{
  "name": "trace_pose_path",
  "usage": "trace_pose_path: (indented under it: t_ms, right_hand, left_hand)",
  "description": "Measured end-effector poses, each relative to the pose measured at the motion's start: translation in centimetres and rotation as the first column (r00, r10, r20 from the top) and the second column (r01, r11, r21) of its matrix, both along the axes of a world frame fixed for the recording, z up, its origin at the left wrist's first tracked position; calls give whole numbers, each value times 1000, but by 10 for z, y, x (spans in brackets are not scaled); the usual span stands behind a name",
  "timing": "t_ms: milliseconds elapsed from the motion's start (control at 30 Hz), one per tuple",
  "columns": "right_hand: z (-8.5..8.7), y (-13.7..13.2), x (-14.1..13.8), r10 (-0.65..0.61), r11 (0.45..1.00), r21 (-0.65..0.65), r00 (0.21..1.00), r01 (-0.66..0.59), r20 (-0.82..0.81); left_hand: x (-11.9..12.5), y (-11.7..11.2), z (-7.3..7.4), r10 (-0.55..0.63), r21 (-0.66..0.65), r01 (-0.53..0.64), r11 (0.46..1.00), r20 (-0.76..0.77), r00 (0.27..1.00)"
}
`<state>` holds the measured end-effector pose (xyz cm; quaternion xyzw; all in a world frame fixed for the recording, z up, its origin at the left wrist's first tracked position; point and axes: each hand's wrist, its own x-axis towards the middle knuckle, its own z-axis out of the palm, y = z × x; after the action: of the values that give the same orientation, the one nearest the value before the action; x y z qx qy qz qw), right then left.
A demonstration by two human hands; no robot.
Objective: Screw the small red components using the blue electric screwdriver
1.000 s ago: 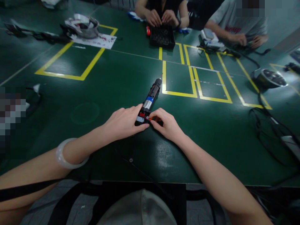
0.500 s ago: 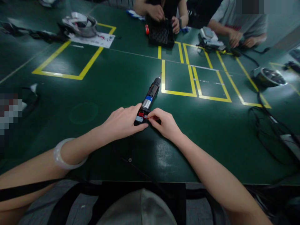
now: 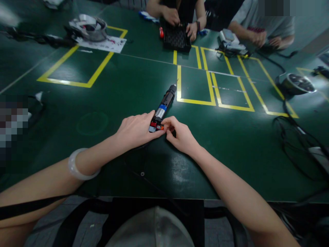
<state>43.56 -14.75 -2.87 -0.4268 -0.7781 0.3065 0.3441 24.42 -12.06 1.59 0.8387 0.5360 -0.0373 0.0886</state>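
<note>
An electric screwdriver point(image 3: 167, 98) lies slantwise on the green table, its thin bit pointing away from me. Part of its casing is off, so a silver and blue motor point(image 3: 161, 112) shows, with a red part point(image 3: 153, 124) and a grey block at the near end. My left hand point(image 3: 137, 127) is wrapped over the near end from the left, its thumb along the bottom. From the right, my right hand point(image 3: 178, 133) has its fingertips curled in a pinch beside a small orange-red piece point(image 3: 161, 127). Whatever lies between those fingertips is too small to make out.
Yellow tape frames point(image 3: 196, 102) mark the table ahead. Across it, one person handles a black tray point(image 3: 177, 39); another sits to the right. A round metal-rimmed part point(image 3: 298, 84) and black cables point(image 3: 285, 144) lie at right. A white-and-metal object point(image 3: 88, 27) rests on paper at far left.
My left thumb has shifted right and up, toward my right fingertips. My right fingers have drawn slightly right, and the orange-red piece shows more. The screwdriver has barely moved.
</note>
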Motion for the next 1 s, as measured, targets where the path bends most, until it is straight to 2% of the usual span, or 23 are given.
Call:
trace_pose_path:
  t_ms: [133, 333, 467, 600, 800, 1000]
  right_hand:
    - [0, -1, 0, 21, 1000, -10, 1000, -21, -1]
    - [-1, -1, 5, 10, 1000, -6, 1000, -10, -1]
    - [-3, 2, 11, -21, 1000, -2, 1000, 21, -15]
    - [-3, 2, 15, -30, 1000, -2, 999, 30, -33]
    - [-3, 2, 16, -24, 1000, -4, 1000, 23, -21]
    - [-3, 3, 16, -10, 1000, 10, 1000, 10, -21]
  left_hand:
    - [-3, 3, -1, 14, 10, -14, 1000, 13, 1000]
    - [-13, 13, -5, 112, 46, -112, 993, 12, 994]
    - [-21, 24, -5, 142, 47, -142, 989, -8, 990]
    - [-35, 41, -6, 222, 47, -221, 974, -19, 975]
    - [-77, 74, 0, 403, 6, -403, 915, -28, 915]
    - [-143, 103, -5, 552, 23, -553, 833, -91, 829]
